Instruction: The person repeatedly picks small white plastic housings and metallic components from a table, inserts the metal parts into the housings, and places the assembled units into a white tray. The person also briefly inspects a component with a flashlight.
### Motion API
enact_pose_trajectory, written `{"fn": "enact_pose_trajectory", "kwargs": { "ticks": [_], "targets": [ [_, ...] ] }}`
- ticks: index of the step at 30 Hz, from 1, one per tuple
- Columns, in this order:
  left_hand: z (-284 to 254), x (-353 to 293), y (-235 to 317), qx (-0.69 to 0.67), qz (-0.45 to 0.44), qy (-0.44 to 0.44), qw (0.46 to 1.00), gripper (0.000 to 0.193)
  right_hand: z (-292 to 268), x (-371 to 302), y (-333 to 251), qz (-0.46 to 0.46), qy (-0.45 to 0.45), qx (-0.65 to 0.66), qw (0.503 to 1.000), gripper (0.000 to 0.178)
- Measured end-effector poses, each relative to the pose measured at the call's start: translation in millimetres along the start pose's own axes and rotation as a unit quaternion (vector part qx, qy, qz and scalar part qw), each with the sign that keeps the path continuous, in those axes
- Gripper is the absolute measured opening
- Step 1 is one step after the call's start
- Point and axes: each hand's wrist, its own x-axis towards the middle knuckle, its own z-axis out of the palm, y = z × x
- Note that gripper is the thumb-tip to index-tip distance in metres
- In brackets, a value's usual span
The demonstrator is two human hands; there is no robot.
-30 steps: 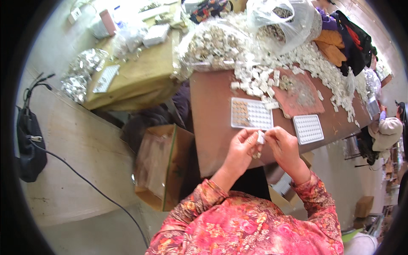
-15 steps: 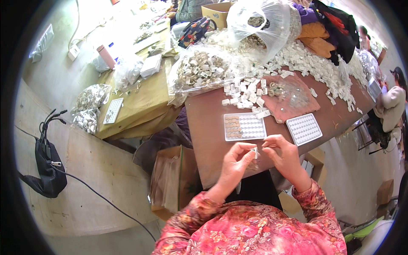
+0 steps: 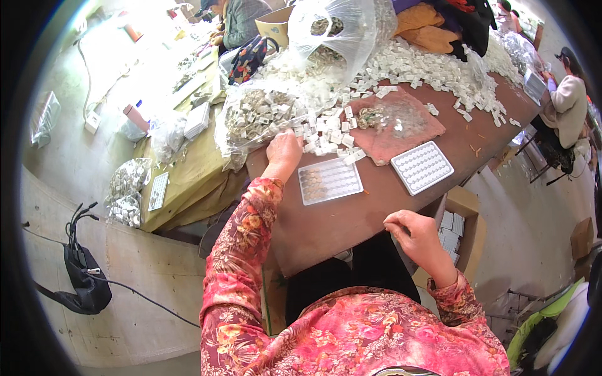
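Note:
My left hand (image 3: 285,151) reaches over the brown table to where a clear plastic bag (image 3: 260,116) of small pieces meets a heap of small white plastic pieces (image 3: 329,133). The back of the hand hides its fingertips. Near the table's front edge hovers my right hand (image 3: 415,233), its fingers curled in and thumb close to them; whatever they may pinch is too small to make out. Between the hands lies a white tray (image 3: 333,197), brown discs filling its left part and white rows its right. A second white tray (image 3: 433,183) with rows of white bumps lies farther right.
Behind the trays a reddish cloth (image 3: 376,149) carries loose bits. A wide heap of white pieces (image 3: 439,78) and a large clear bag (image 3: 370,37) cover the back. An open carton (image 3: 478,235) stands below at right. Other people sit at far left and right.
My left hand has left its place beside the right hand and stretched forward and left to the bag and heap. The right hand stays near the front edge. The view has shifted.

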Motion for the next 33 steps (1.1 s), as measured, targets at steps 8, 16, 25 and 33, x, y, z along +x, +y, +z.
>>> {"fn": "enact_pose_trajectory", "kwargs": {
  "ticks": [8, 16, 25, 33],
  "targets": [
    [24, 31, 6, -0.063, -0.148, -0.037, 0.986, 0.041, -14, 9, -1, -0.055, -0.029, -0.062, 0.996, 0.007],
    [17, 15, -14, -0.098, -0.019, 0.059, 0.993, 0.020, -24, 114, 43, -0.105, -0.045, -0.146, 0.983, 0.008],
    [-27, -25, -2, -0.294, 0.054, 0.110, 0.948, 0.010, 16, 259, 111, -0.084, -0.067, -0.232, 0.967, 0.016],
    [-51, -69, -2, -0.501, -0.015, -0.010, 0.865, 0.017, 4, 225, 94, -0.007, -0.078, -0.135, 0.988, 0.016]
  ]
}}
